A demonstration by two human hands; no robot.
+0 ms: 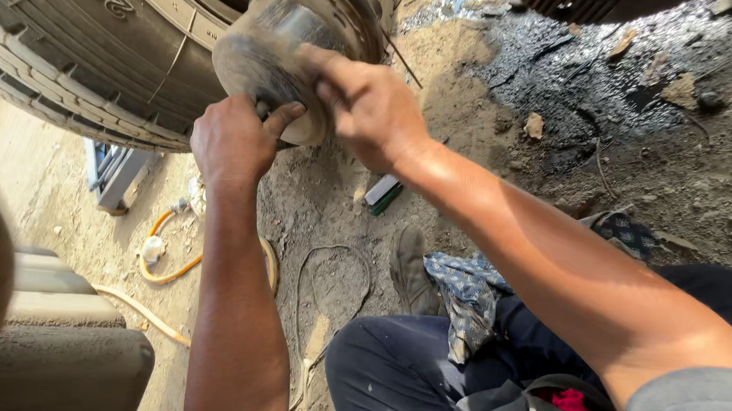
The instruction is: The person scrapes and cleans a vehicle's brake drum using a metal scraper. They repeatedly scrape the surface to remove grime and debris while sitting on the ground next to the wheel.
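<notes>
Both hands' fingers press the hub cap

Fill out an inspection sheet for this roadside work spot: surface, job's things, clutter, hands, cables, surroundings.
Surface: bare sandy dirt ground, with a dark wet oily patch at upper right.
Job's things: dusty grey round metal wheel hub beside a large black rubber tyre.
Clutter: small green-and-white flat box on the dirt; blue patterned cloth over the person's knee.
Hands: left hand grips the hub's lower edge; right hand lies flat on its face, fingers spread.
Cables: yellow-orange hose and a thin grey wire loop on the ground.
Surroundings: grey concrete steps at lower left.
</notes>
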